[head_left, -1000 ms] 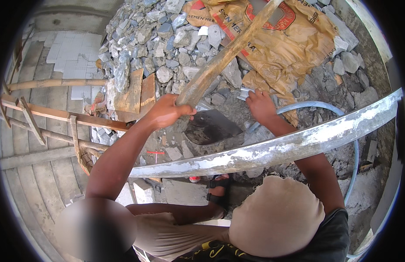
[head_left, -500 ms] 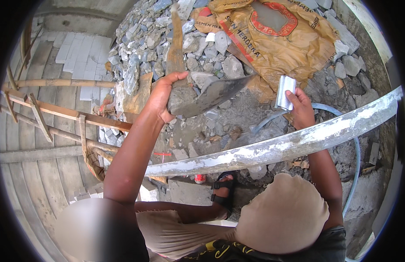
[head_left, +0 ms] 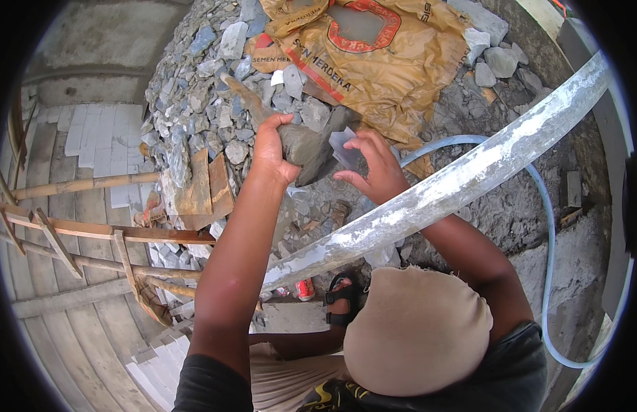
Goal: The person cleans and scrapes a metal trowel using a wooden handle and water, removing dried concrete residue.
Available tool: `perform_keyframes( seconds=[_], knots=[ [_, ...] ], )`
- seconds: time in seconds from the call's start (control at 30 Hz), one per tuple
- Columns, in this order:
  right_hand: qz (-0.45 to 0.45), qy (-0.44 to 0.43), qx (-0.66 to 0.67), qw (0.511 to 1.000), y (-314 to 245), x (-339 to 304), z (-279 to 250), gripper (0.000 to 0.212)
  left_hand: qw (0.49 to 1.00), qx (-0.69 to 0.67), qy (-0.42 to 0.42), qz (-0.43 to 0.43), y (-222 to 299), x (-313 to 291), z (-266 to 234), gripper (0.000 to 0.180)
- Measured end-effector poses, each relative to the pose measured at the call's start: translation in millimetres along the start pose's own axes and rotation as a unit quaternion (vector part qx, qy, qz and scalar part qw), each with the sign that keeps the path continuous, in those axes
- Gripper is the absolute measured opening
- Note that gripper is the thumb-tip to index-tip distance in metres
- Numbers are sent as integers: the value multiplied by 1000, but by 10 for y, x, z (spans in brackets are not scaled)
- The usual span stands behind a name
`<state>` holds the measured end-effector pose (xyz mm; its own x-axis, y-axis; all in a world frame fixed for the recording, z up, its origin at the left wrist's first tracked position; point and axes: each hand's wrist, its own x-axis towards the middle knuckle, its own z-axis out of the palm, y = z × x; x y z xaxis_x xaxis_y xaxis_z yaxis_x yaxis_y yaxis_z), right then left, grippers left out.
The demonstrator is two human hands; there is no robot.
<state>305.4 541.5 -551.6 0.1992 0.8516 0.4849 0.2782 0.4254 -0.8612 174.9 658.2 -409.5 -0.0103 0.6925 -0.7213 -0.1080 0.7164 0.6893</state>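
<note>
My left hand (head_left: pixel 270 151) is wrapped round the near edge of a muddy hoe head (head_left: pixel 305 150). The hoe's wooden handle (head_left: pixel 244 95) runs away from me over the stones. In my right hand (head_left: pixel 380 168) a small pale grey piece with folded or grooved sides (head_left: pixel 343 148) is pinched between thumb and fingers. It sits right at the right side of the hoe's blade; whether the two touch I cannot tell. Part of the blade is hidden behind that piece and my right fingers.
A whitish pipe (head_left: pixel 435 206) slants across in front of me, over my right forearm. Beyond lie a heap of broken stones (head_left: pixel 195 96) and a brown cement sack (head_left: pixel 401 75). A pale blue hose (head_left: pixel 548 226) loops at the right. Wooden rails (head_left: pixel 78 226) stand left; a red can (head_left: pixel 305 290) is by my foot.
My right hand has brought the grey piece leftward to the hoe's blade. My left hand still holds the hoe, whose head has turned. The whole view has shifted and tilted.
</note>
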Motion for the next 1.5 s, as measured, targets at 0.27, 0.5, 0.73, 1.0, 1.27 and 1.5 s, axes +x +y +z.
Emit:
perform_keyframes(
  seconds=[0.27,0.5,0.73,1.0,1.27,1.5],
  knots=[
    [73,38,0,997,57,-55,214,69,998,-22,50,15,-158,241,86,25],
    [34,42,28,998,21,-63,284,62,996,-60,53,32,-318,269,-58,25],
    [69,17,85,994,120,-46,405,27,995,-84,37,36,-395,290,-126,31],
    [143,100,124,977,7,188,276,25,997,-49,55,22,-135,336,227,27],
    [76,208,81,972,118,513,295,37,1000,-15,20,8,11,381,508,38],
    [147,148,119,971,184,562,231,41,999,-7,15,29,17,418,562,35]
  ],
)
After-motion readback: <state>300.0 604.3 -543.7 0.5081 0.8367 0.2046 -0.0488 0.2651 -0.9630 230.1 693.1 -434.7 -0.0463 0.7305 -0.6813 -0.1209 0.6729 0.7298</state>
